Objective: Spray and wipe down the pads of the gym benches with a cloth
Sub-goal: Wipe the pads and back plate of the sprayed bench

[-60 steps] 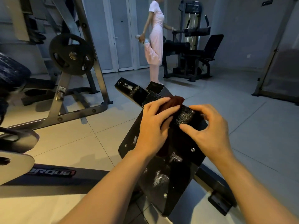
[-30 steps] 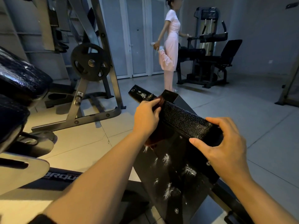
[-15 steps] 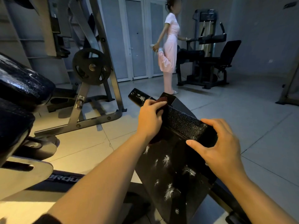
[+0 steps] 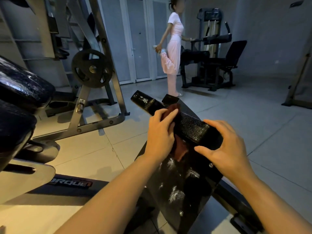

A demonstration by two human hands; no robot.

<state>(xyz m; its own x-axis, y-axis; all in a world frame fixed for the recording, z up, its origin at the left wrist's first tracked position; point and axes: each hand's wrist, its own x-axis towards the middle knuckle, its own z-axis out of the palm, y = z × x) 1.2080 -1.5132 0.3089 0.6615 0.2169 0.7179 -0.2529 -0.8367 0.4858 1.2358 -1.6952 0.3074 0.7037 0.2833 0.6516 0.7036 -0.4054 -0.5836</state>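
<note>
Your left hand curls over a dark red cloth, pressing it against the near end of a black textured roller pad. The cloth bunches up above your fingertips and hangs down below your palm, between your two hands. Your right hand grips the other end of that same pad, fingers wrapped over the top and thumb reaching in from below toward the cloth. The pad runs slanted between your hands, its grained surface shining where it shows.

Just below both wrists sits a flat black plate of the machine, streaked with whitish smears and dotted with bolt heads. Beyond your left fingertips a second black pad sticks out up and to the left, also marked with pale streaks.

Far to the left of your left arm, two large glossy black cushions fill the edge of the view. Beyond them stands a steel rack carrying a weight plate. Well ahead of your hands, a person in pink stands on one leg beside a seated weight machine.
</note>
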